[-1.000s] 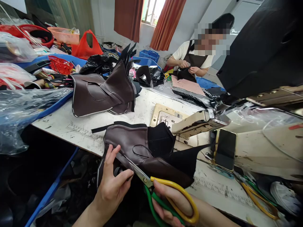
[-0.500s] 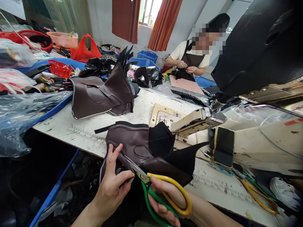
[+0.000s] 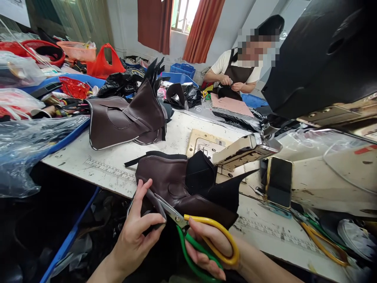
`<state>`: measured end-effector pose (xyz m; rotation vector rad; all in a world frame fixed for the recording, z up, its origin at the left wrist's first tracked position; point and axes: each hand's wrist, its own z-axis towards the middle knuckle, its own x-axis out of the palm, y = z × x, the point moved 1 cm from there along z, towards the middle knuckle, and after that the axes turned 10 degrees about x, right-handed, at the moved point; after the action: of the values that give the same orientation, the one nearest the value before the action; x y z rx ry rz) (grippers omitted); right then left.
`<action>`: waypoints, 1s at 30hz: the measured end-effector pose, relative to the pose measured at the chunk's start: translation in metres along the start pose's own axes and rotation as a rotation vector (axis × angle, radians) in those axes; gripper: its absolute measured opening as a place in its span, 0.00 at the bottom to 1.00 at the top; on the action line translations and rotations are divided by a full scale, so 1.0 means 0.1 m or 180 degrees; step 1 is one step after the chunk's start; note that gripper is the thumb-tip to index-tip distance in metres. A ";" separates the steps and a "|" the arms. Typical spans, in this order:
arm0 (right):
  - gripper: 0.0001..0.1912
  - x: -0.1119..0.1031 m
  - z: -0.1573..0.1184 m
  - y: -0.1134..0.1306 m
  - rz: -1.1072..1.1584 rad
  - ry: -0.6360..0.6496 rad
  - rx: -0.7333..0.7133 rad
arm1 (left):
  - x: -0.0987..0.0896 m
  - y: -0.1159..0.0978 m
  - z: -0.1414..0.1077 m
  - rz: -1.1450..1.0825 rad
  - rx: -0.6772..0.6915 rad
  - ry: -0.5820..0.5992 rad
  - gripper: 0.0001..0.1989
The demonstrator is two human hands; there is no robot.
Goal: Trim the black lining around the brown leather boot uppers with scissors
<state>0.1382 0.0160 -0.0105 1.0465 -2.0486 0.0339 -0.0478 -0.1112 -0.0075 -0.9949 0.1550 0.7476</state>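
Observation:
My right hand is closed round scissors with one yellow and one green handle. Their blades reach up and left along a dark brown leather piece with black lining, which hangs over the table's front edge. Thumb and fingers of my left hand pinch a flap of that piece beside the blades, while two fingers point upward. How far the blades are apart is hard to see, since the leather partly covers them. Behind it, a stack of similar brown leather pieces with pale edging lies on the table.
A sewing machine stands right of the leather, with a phone and second scissors beyond. Blue bins with bags and scraps line the left. Across the table, a person handles a small dark piece near a pink board.
The brown leather piece has shifted and folded slightly, its left edge moving right. My two hands and the scissors stay almost in the same place.

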 end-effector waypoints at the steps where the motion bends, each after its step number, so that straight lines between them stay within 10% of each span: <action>1: 0.37 0.03 0.01 0.00 0.0004 -0.0163 -0.0011 | 0.01 -0.01 0.00 0.0041 0.0024 0.0012 0.09; 16: 0.38 0.08 0.22 0.10 0.0025 0.0143 -0.0108 | -0.15 -0.08 0.01 0.0402 0.0060 0.0165 0.03; 20: 0.38 0.05 0.18 0.08 -0.0013 0.0669 -0.0376 | -0.52 0.08 0.15 0.0161 -0.0615 -0.0407 0.19; 22: 0.38 0.05 0.15 0.06 -0.0076 0.1032 -0.0394 | -0.62 0.15 0.25 -0.0312 -0.1042 -0.0106 0.20; 25: 0.39 0.01 0.11 0.01 -0.0224 0.1449 -0.0360 | -0.64 0.11 0.35 -0.1191 -0.1765 0.0405 0.21; 30: 0.45 -0.13 0.04 -0.14 -0.0597 0.1651 -0.0440 | -0.49 -0.28 0.37 -0.1566 -0.2466 0.0104 0.25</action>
<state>0.1496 0.0138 -0.0264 1.0137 -1.4620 0.0594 -0.0742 -0.1151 0.0551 -1.6985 -0.3738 0.3226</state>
